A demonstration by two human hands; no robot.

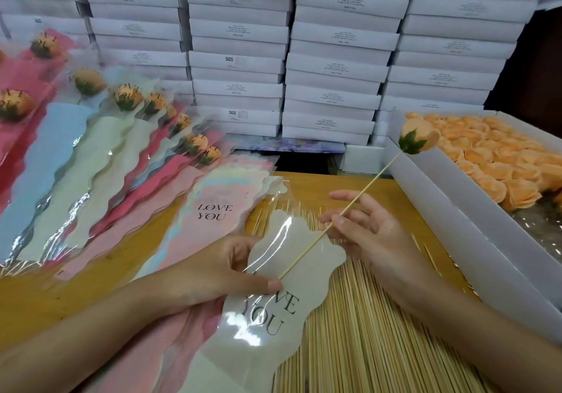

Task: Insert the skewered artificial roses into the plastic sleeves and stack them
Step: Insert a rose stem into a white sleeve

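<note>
Peach rose (418, 140) on its skewer (349, 207) is barely tip-deep in the cream sleeve (292, 271), left hand (213, 271) grip clamped on the sleeve, right hand (365, 228) grip pinching the skewer; several sleeved roses (91, 137) lie fanned on the bench (319, 183), many rose heads (501, 161) remain.

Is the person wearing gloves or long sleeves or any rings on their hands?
No. Both the left hand and the right hand are bare: no gloves, rings or watch in view. The left forearm and right forearm are bare too, with no shirt sleeve showing. The nails look short and unpainted.
</note>
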